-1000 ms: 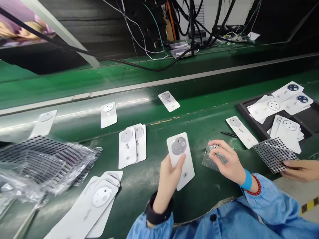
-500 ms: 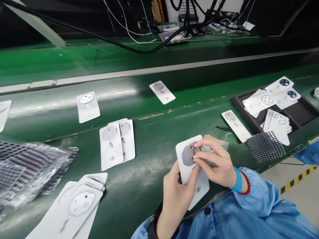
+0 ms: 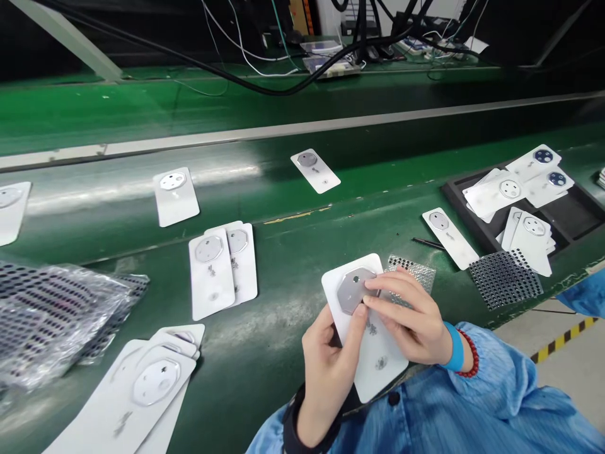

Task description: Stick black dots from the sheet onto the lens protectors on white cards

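Observation:
My left hand grips a white phone back cover from below, thumb near its grey octagonal camera plate. My right hand lies over the cover with fingers pinched at the plate's right edge; what they pinch is too small to name. A small silver perforated sheet lies on the green table just behind my right hand.
More white covers: a pair at centre, a stack at lower left, singles on the belt. A black tray holds covers at right, beside a dark perforated sheet. Plastic bags at left.
My right hand came off the silver sheet and moved left onto the cover's camera plate. My left hand tilted the cover and drew it closer. Another person's hand at right left the view.

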Demonstrator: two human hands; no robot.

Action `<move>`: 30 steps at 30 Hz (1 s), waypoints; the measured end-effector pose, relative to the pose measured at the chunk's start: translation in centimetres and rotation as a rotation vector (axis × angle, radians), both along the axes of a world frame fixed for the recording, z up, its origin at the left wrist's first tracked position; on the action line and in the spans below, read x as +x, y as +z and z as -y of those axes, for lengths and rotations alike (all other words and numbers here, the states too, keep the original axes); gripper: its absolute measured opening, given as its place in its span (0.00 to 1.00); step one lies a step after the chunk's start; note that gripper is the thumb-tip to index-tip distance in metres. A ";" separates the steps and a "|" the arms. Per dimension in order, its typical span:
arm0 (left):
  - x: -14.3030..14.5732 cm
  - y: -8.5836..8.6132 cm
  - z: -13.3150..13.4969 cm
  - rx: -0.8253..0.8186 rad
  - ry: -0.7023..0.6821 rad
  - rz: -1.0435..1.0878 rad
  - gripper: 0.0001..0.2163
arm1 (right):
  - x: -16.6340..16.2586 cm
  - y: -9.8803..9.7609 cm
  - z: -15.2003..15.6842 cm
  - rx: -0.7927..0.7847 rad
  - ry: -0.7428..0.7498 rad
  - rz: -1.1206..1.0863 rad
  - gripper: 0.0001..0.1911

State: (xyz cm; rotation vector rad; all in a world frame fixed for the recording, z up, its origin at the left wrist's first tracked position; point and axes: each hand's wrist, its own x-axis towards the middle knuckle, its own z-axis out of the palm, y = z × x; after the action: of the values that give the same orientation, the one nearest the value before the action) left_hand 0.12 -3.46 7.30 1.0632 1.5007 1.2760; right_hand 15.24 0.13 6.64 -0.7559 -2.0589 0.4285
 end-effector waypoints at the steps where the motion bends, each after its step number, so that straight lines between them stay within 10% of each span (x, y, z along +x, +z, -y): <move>1: -0.2 -0.1 0.0 -0.032 0.027 0.011 0.09 | 0.1 0.1 -0.1 -0.030 0.030 -0.050 0.18; 7: -3.3 -1.9 0.3 -0.234 0.267 0.050 0.15 | 3.6 -3.4 -1.5 -0.153 -0.198 0.017 0.18; 14: -5.6 -4.6 -1.2 -0.064 0.402 -0.297 0.27 | 6.0 -9.9 -2.7 -0.193 -0.220 0.430 0.14; 23: -2.6 -4.9 -2.8 -0.073 -0.388 -0.268 0.16 | 4.1 -5.3 -4.0 -0.198 0.032 0.337 0.13; 30: -1.3 -6.1 -2.9 -0.039 -0.337 -0.250 0.15 | 2.2 -4.7 -3.2 -0.159 0.030 0.153 0.11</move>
State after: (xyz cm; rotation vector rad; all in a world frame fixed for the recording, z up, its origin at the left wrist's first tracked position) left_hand -1.22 -0.55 1.25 1.4222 1.4423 0.9017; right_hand 17.48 3.31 1.97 -0.8765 -2.2000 0.5717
